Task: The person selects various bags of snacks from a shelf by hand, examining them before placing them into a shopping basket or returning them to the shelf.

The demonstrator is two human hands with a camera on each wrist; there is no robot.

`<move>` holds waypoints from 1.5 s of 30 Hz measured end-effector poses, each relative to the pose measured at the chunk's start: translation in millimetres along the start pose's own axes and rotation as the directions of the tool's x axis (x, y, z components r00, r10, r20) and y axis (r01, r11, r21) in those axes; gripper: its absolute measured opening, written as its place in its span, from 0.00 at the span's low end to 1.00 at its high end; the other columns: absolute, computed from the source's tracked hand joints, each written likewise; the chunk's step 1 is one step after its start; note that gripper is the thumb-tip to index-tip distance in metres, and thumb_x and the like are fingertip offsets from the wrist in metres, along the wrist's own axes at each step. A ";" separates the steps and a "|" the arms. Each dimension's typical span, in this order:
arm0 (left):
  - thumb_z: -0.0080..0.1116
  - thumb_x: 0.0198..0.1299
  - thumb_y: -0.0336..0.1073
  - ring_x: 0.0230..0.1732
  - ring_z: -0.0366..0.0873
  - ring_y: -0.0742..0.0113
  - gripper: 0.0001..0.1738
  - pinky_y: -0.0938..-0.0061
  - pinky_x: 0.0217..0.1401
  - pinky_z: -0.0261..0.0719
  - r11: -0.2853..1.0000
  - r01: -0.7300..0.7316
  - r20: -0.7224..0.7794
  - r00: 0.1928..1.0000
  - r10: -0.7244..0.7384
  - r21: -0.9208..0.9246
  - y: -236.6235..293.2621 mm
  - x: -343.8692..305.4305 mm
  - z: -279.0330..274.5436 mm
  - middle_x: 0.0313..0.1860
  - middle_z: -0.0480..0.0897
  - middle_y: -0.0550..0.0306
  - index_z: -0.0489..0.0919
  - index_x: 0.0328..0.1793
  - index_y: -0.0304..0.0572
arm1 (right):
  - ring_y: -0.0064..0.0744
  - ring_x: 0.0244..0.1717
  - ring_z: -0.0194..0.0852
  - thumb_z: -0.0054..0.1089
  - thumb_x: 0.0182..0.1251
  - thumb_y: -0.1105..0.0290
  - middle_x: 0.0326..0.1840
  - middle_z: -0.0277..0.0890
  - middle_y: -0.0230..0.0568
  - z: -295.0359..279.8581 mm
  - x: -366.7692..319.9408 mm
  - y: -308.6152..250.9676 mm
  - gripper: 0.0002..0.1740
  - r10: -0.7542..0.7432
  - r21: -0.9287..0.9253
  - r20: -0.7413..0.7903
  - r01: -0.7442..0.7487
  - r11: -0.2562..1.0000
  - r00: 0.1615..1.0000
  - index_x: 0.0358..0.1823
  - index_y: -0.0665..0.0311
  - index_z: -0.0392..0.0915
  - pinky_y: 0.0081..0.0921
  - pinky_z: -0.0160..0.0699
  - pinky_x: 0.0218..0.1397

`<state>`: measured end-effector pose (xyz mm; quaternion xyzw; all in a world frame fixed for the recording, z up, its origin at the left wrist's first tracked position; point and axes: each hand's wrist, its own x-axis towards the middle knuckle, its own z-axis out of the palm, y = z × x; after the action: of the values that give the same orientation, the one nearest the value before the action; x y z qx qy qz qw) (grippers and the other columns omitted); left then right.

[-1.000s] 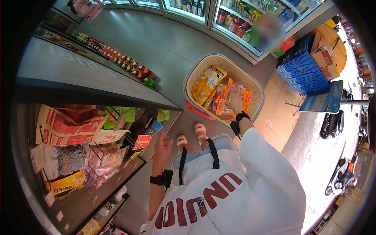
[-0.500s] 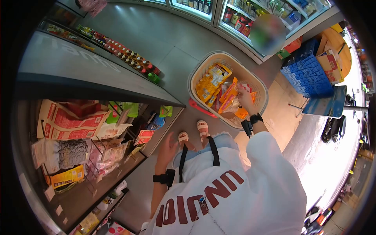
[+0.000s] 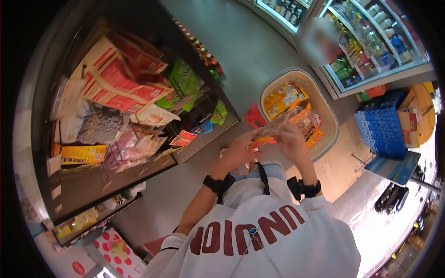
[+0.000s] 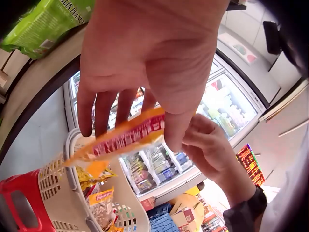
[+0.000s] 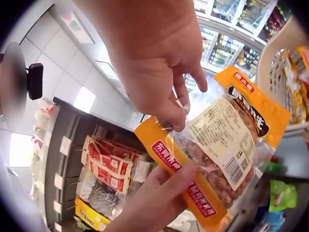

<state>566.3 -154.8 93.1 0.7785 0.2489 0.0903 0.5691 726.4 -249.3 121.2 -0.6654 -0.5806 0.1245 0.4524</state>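
Note:
In the right wrist view, a clear bag of peanuts (image 5: pixel 227 140) with orange ends has a cream label and a barcode facing up. My left hand (image 5: pixel 161 195) grips its near orange end, thumb on top. My right hand (image 5: pixel 149 82) pinches the bag's edge with thumb and fingers. In the head view, the left hand (image 3: pixel 241 150) and right hand (image 3: pixel 293 141) hold the bag in front of my body. Just beyond is a beige basket (image 3: pixel 331 118) with a red handle (image 3: pixel 253 116), holding yellow bags (image 3: pixel 285 99) and more orange snack bags (image 3: pixel 306 121).
At left stands a dark shelf rack with red-and-cream bags (image 3: pixel 123 78), a green bag (image 3: pixel 183 83) and hanging packets. Drink coolers (image 3: pixel 366 46) line the back. A blue crate (image 3: pixel 380 132) and cardboard box (image 3: pixel 410 125) stand at right, above a small blue table (image 3: pixel 394 166).
My right hand has come out of the basket with the bag of peanuts and moved toward my body. My left hand has come over and taken hold of it. The view has turned left.

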 end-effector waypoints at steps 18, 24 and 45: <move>0.54 0.51 0.32 0.33 0.73 0.73 0.09 0.79 0.34 0.72 0.583 0.343 -0.120 0.782 -0.611 -0.736 -125.7 -172.2 -64.2 0.32 0.75 0.62 0.72 0.37 0.37 | 0.28 0.44 0.68 0.59 0.50 0.69 0.45 0.69 0.41 147.1 -66.5 21.9 0.27 0.693 0.713 0.487 -0.700 0.037 0.532 0.51 0.71 0.62 0.21 0.68 0.44; 0.56 0.48 0.33 0.41 0.70 0.72 0.20 0.79 0.43 0.68 0.679 0.387 -0.117 0.813 -0.570 -0.624 -179.0 -206.3 -87.8 0.39 0.73 0.59 0.69 0.48 0.35 | 0.21 0.28 0.70 0.56 0.53 0.68 0.26 0.73 0.33 172.4 -58.4 -3.3 0.14 0.590 0.516 0.415 -0.713 0.475 0.693 0.36 0.72 0.75 0.18 0.69 0.31; 0.57 0.45 0.34 0.23 0.73 0.57 0.08 0.71 0.27 0.69 0.901 0.125 -0.175 0.983 -0.055 0.416 -175.7 -115.5 -101.2 0.20 0.76 0.52 0.78 0.28 0.37 | 0.42 0.41 0.72 0.47 0.43 0.78 0.39 0.73 0.49 257.5 10.9 71.8 0.24 0.400 0.315 0.205 -0.447 0.837 0.893 0.48 0.61 0.69 0.29 0.70 0.43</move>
<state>374.1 -86.2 -20.0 0.8617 0.3430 0.0691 0.3674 599.2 -115.8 -72.6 -0.6753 -0.4149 0.3674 0.4867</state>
